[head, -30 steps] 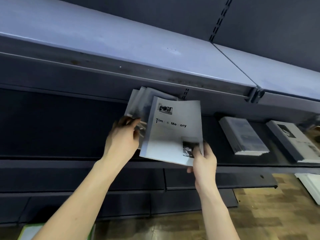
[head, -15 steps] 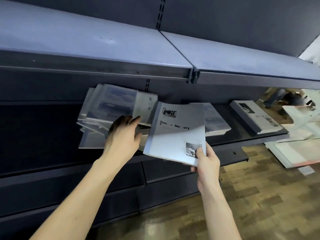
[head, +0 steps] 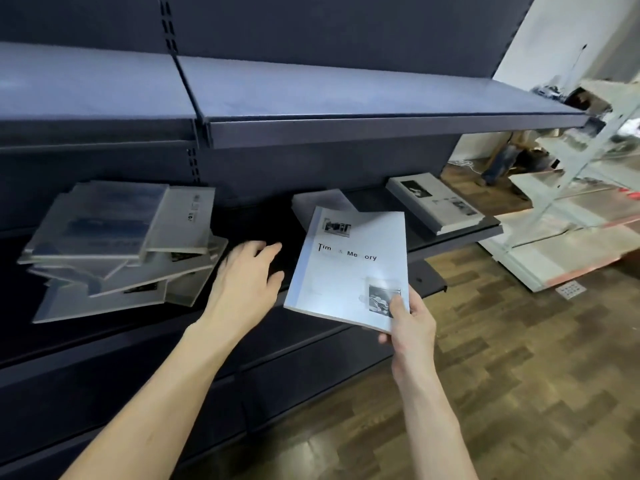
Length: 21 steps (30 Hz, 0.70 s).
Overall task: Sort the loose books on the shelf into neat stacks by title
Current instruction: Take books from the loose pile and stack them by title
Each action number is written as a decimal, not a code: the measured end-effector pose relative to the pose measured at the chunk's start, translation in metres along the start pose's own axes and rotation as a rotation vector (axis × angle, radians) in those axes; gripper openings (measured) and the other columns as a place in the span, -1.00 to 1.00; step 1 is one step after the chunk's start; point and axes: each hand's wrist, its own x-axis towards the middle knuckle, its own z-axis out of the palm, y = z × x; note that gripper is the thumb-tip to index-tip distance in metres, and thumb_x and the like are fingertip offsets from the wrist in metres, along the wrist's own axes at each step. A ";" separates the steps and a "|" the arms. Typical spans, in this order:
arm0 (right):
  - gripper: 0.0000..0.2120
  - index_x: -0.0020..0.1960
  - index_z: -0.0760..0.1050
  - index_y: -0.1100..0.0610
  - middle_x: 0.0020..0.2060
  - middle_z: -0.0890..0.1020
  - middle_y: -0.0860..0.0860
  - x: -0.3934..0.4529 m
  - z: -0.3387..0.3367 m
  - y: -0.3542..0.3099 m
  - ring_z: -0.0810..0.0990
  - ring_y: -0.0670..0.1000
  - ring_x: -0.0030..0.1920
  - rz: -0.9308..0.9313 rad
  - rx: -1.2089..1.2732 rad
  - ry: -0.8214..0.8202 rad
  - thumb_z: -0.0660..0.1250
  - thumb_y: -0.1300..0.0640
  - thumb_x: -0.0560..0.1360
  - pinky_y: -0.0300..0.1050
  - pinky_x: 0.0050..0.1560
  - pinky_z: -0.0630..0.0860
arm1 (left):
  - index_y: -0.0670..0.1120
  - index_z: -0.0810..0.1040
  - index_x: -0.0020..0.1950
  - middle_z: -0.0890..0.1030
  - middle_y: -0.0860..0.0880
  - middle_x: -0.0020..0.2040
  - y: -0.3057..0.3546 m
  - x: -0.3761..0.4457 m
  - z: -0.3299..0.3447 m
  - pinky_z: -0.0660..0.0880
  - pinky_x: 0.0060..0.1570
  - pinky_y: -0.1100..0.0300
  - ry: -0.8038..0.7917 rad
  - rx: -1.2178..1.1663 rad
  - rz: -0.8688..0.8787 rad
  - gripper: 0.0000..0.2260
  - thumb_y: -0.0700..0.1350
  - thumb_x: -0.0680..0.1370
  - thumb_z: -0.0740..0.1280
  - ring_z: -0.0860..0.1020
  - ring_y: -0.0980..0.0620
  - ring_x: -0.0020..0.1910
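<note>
Dark shelves (head: 346, 109) filled most of the view, with a brown wood floor (head: 519, 375) low at about four o'clock. On the middle shelf (head: 460, 233) a messy pile of books (head: 114, 251) lay at nine o'clock, all crooked and poking out in different ways. The right hand (head: 410, 323) pinched the bottom corner of a pale book (head: 349, 268) with "Time & Memory" on it, thumb on the cover and the other fingers under it. That book was up in the air, just in front of the shelf edge, with its long side running from six o'clock up toward twelve o'clock, tipped a little. Behind its top edge a neat stack (head: 322, 206) peeked out, and it may have been the same title, but the held book hid most of it. Another neat stack (head: 436, 206) sat farther off at two o'clock. The left hand (head: 246, 278) was open with loose fingers and held nothing, just beside the messy pile and reaching toward the dark gap between the pile and the held book. The hidden stack lay straight past the held book toward twelve o'clock, so the right hand was the nearer one to set the book down there, and the left hand was nearer to the pile for picking the next book.
</note>
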 end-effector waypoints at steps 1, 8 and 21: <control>-0.68 0.28 0.57 -0.03 -0.01 0.71 -0.04 0.004 -0.010 0.000 0.59 -0.16 -0.35 -0.002 0.004 0.002 0.20 0.23 0.64 -0.23 -0.57 0.38 | -0.05 0.39 0.46 0.45 -0.09 0.37 0.009 0.001 0.004 0.34 0.34 -0.04 0.004 0.008 0.003 -0.56 -0.08 0.58 0.30 0.37 -0.10 0.36; -0.71 0.26 0.57 -0.03 0.01 0.71 -0.02 0.030 -0.079 0.003 0.60 -0.09 -0.27 0.011 0.030 0.046 0.19 0.21 0.65 -0.21 -0.56 0.37 | -0.06 0.41 0.45 0.46 -0.07 0.36 0.075 0.000 0.038 0.32 0.33 0.05 0.025 0.006 0.026 -0.57 -0.08 0.58 0.30 0.38 -0.06 0.36; -0.67 0.31 0.55 0.00 -0.07 0.69 -0.05 0.084 -0.159 0.004 0.54 -0.17 -0.40 0.031 0.051 0.160 0.21 0.25 0.64 -0.21 -0.56 0.37 | -0.05 0.42 0.45 0.48 -0.02 0.33 0.163 0.044 0.095 0.36 0.28 0.08 -0.054 -0.007 0.152 -0.58 -0.05 0.59 0.29 0.40 -0.04 0.34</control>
